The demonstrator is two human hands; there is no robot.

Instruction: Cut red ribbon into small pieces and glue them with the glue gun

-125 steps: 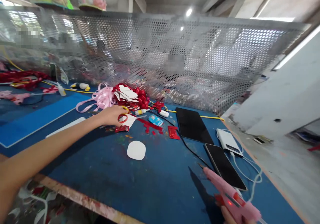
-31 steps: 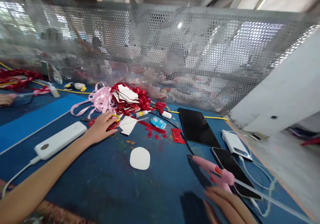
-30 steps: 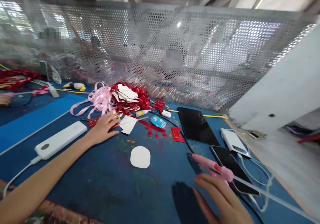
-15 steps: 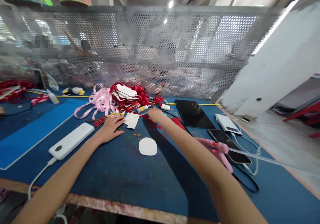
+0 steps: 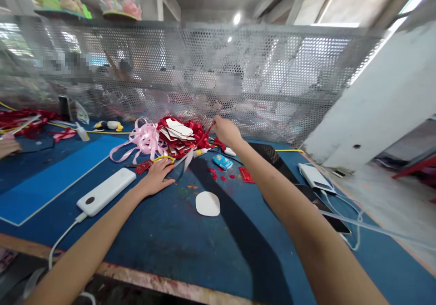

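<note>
Fingers of R hand (image 5: 227,131) pinch top end of red strip (image 5: 206,135), held up off blue tabletop (image 5: 170,250); strip slants down twd blurred pale piece (image 5: 188,160), join unclear. L hand (image 5: 156,177) palm-down at yellow scissor loop (image 5: 164,158), thumb apart fr. rest; can't tell if gripping. White disc (image 5: 207,204) flat betw. forearms. Pink ribbon (image 5: 146,137) & wht cards (image 5: 177,129) heaped behind L hand.
</note>
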